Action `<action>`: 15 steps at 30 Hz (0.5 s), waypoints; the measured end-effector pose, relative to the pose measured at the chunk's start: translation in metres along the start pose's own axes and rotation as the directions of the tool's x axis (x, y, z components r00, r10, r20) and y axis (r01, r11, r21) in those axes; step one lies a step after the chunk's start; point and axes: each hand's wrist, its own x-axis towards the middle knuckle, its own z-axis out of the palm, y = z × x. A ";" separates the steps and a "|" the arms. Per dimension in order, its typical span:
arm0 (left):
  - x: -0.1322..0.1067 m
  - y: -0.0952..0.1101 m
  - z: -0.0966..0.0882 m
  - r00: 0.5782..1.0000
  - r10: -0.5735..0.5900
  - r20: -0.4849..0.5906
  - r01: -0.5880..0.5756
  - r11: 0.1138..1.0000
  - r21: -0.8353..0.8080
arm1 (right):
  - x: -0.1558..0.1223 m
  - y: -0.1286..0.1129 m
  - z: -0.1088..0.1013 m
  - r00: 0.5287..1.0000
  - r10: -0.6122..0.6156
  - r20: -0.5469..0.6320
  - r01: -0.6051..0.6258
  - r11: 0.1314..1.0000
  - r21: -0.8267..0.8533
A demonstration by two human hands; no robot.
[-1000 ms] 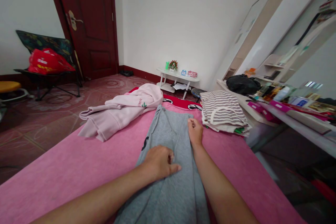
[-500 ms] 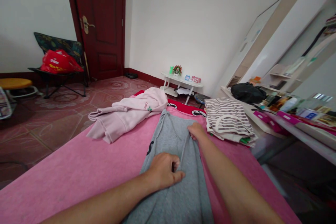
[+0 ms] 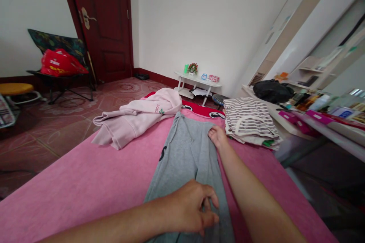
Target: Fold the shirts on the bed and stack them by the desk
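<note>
Grey garment: a grey knit jersey garment [image 3: 188, 155] lay lengthwise down the middle of the pink fabric-covered surface [image 3: 85, 182], with a dark printed mark at its left edge.
Left hand: the left hand [image 3: 191, 209] rested on the near part of the grey cloth, fingers curled and pinching a fold of it between thumb and fingertips.
Right hand: the right hand [image 3: 218, 136] lay on the far right edge of the same garment, fingers closed into a loose fist; whether they gripped the cloth could not be told.
Pale pink hooded sweatshirt: crumpled [image 3: 134, 117] on the far left of the surface, just beside the grey garment's far end.
Striped folded top: a white, dark-striped folded pile [image 3: 248, 121] sat just right of the right hand.
Door: a dark red wooden door [image 3: 102, 26] stood shut beyond.
</note>
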 end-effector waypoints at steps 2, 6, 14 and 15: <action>0.002 -0.007 0.002 0.992 -0.047 0.119 0.064 0.988 -0.141 | -0.006 0.003 -0.001 0.999 0.045 -0.004 -0.045 0.998 0.039; 0.002 -0.005 -0.004 1.000 0.026 -0.012 -0.027 0.996 -0.090 | -0.023 0.000 -0.004 0.994 0.111 0.003 -0.111 0.992 0.065; -0.007 0.015 -0.031 0.900 0.017 -0.436 0.229 0.832 0.505 | -0.091 -0.018 -0.011 0.944 0.270 0.187 -0.263 0.963 -0.064; -0.009 0.017 -0.030 0.919 -0.031 -0.393 0.253 0.811 0.527 | -0.101 -0.018 -0.012 0.939 0.278 0.202 -0.269 0.960 -0.074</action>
